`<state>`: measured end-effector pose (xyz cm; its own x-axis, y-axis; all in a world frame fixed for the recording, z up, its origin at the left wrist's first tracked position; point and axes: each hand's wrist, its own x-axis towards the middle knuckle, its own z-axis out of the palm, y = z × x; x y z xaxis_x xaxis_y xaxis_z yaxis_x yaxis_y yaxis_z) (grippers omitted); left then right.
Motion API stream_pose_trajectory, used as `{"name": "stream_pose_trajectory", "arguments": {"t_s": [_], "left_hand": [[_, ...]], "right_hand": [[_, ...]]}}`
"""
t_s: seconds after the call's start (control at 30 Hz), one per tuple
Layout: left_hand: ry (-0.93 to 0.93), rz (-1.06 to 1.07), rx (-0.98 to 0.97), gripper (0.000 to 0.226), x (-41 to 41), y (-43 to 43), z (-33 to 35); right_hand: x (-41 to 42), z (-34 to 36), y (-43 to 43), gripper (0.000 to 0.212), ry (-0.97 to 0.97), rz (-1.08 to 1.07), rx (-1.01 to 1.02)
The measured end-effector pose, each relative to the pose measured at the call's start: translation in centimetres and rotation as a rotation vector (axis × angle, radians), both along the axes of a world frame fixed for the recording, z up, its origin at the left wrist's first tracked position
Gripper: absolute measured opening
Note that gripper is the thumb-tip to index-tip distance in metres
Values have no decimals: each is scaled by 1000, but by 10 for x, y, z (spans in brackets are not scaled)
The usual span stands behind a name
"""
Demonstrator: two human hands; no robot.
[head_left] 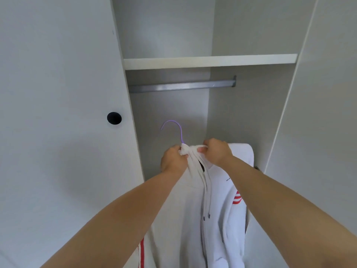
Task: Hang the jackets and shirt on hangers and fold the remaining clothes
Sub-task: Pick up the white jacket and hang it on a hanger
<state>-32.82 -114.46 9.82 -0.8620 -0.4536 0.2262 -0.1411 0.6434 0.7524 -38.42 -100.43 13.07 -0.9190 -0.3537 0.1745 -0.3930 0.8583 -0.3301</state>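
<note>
Grey rail [181, 87] above white jacket [222, 219] gripped by left hand [172, 159], right hand [217, 150].

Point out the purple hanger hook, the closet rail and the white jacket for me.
purple hanger hook [181, 135]: head view, on the hook's straight shaft.
closet rail [181, 86]: head view, midway along the bar.
white jacket [220, 209]: head view, on the chest panel.

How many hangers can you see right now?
1: a purple hanger, hook poking up above the left hand; its body is hidden inside the white jacket, which the right hand also grips. Others may lie out of view.
</note>
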Motion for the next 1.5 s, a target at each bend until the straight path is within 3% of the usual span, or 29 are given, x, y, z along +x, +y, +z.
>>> {"name": "stream_pose_trajectory", "arguments": {"t_s": [0.3, 0.53, 0.73, 0.87, 0.93, 1.13, 1.37, 1.5], "left_hand": [[126, -7, 243, 10, -11, 40, -8], [171, 29, 229, 12, -68, 2, 2], [110, -2, 86, 27, -134, -14, 17], [165, -101, 175, 27, -155, -10, 29], [184, -148, 121, 20, -165, -8, 35], [168, -335, -300, 20, -187, -10, 60], [198, -284, -371, 10, -205, -18, 65], [228, -348, -526, 28, -214, -7, 70]], "right_hand": [[-5, 22, 19, 23, 181, 22, 224], [-31, 28, 1, 26, 269, -52, 268], [-72, 27, -6, 35, 62, -165, 67], [-93, 29, -4, 40, -73, -245, -183], [-98, 33, -3, 42, -117, -294, -298], [-100, 54, 6, 40, -170, -393, -538], [-98, 73, 14, 29, -142, -424, -631], [-106, 78, 21, 38, -127, -480, -629]]}}
